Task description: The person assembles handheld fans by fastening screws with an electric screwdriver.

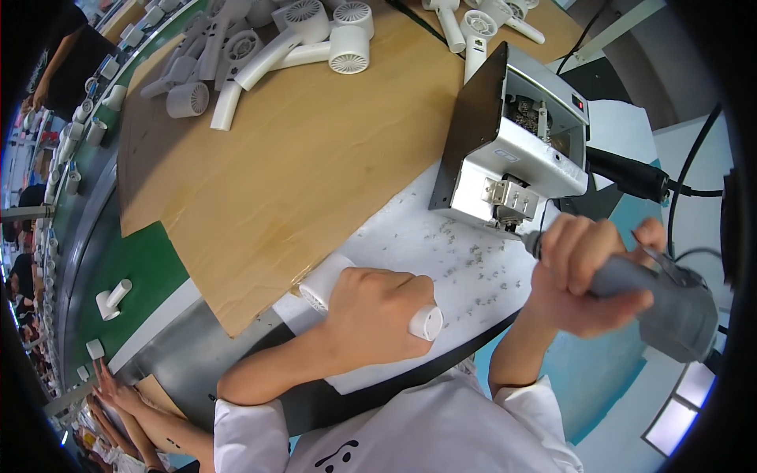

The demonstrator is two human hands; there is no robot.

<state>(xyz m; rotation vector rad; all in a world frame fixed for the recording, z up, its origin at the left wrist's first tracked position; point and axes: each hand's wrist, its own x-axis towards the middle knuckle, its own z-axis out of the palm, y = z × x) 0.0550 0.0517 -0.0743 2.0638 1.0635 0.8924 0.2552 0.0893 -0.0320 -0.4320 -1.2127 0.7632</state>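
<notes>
My left hand (374, 315) is closed around a white handheld fan (322, 285), with its round head showing on one side of the fist and its handle end on the other. The fan lies low over the white sheet at the table's near edge. In my right hand (583, 268) is a grey electric screwdriver (680, 311), gripped by its body. Its bit points left and reaches the front outlet of a silver and black screw feeder (544, 169). Whether the bit touches a screw there is too small to tell.
Many white fans (303, 24) lie piled on brown cardboard (315, 150) at the far side. Small screws are scattered over the white sheet (453, 268). A green conveyor (150, 268) with white parts runs along the left, near another person's hands (118, 394). A black-handled tool (631, 173) sits beside the feeder.
</notes>
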